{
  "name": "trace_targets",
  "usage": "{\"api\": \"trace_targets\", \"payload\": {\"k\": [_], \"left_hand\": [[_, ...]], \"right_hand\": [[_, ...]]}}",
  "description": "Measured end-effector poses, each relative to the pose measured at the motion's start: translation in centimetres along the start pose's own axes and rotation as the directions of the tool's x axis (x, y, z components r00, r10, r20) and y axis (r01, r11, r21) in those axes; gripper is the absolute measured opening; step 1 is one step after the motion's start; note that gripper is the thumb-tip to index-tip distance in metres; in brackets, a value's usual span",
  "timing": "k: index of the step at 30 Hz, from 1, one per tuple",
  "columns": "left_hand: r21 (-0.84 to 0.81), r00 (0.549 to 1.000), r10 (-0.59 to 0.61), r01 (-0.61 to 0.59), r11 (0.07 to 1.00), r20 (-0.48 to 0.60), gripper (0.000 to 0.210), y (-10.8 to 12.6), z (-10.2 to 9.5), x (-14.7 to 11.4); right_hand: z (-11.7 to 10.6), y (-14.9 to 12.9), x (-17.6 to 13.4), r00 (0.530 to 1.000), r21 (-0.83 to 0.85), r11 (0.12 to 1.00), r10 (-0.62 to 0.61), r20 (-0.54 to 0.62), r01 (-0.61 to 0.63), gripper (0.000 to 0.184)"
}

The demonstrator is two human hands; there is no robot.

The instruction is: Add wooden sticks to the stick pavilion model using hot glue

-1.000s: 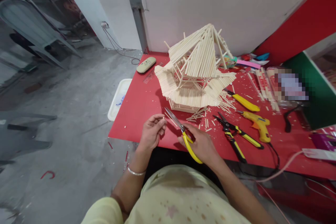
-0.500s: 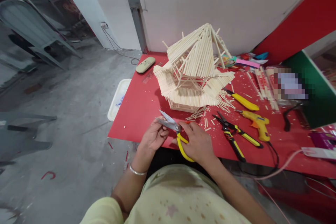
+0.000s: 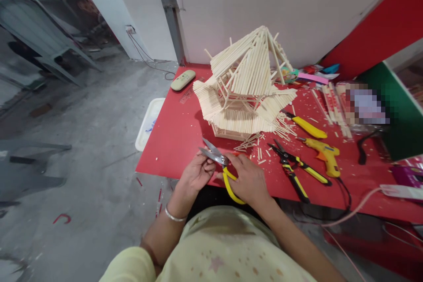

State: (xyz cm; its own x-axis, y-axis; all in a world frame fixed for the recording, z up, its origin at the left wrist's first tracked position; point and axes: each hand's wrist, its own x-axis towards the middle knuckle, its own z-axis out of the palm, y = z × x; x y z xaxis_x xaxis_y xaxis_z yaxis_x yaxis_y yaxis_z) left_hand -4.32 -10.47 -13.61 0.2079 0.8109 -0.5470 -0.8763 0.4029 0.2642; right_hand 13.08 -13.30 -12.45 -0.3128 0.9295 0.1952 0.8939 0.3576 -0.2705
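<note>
My right hand (image 3: pixel 247 179) grips a pair of yellow-handled scissors (image 3: pixel 231 187), whose blades stand apart and point up and to the left. Close beside the lower blade, my left hand (image 3: pixel 197 172) has its fingers curled together in a pinch; whatever they hold is too small or hidden to make out. Beyond both hands, a model house made of thin wooden sticks (image 3: pixel 246 83) stands on the red table (image 3: pixel 165 145), with tiered, sloping roofs. Loose cut sticks (image 3: pixel 282 130) lie by its right base.
On the right lie pliers (image 3: pixel 294 167), a yellow glue gun (image 3: pixel 325 154), another yellow-handled tool (image 3: pixel 309 127) and packs of chopsticks (image 3: pixel 333 108). A beige case (image 3: pixel 183 80) rests at the back left. Cables hang off the front right edge. A white tray (image 3: pixel 142 134) sits below the table's left side.
My left hand has shifted slightly right, closer to the scissors. The scissor blades look a little differently angled; my right hand stays nearly in place.
</note>
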Motion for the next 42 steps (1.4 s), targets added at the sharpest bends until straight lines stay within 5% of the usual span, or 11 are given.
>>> {"api": "trace_targets", "payload": {"k": [6, 12, 16, 22, 42], "left_hand": [[0.014, 0.999, 0.041, -0.040, 0.999, -0.021, 0.022, -0.4, 0.3, -0.1], [0.085, 1.000, -0.010, 0.008, 0.996, 0.023, 0.021, -0.6, 1.0, -0.7], [0.098, 0.999, -0.005, 0.009, 0.995, -0.037, 0.020, -0.6, 1.3, -0.7], [0.156, 0.997, -0.076, 0.072, 0.985, 0.020, 0.020, -0.7, 1.4, -0.9], [0.178, 0.998, -0.062, 0.064, 0.982, -0.014, 0.024, -0.7, 0.8, -1.1]], "right_hand": [[0.1, 0.1, -0.1, 1.000, -0.109, 0.994, 0.004, -0.010, -0.005, 0.053], [0.8, 0.5, -0.5, 1.000, 0.008, 1.000, 0.018, -0.011, -0.018, 0.054], [0.3, 0.3, -0.2, 0.999, -0.040, 0.999, 0.025, -0.020, -0.026, 0.050], [-0.3, 0.6, 0.1, 1.000, -0.067, 0.998, 0.009, -0.030, -0.011, 0.051], [1.0, 0.8, -0.7, 0.998, -0.091, 0.995, -0.037, -0.049, 0.033, 0.051]]}}
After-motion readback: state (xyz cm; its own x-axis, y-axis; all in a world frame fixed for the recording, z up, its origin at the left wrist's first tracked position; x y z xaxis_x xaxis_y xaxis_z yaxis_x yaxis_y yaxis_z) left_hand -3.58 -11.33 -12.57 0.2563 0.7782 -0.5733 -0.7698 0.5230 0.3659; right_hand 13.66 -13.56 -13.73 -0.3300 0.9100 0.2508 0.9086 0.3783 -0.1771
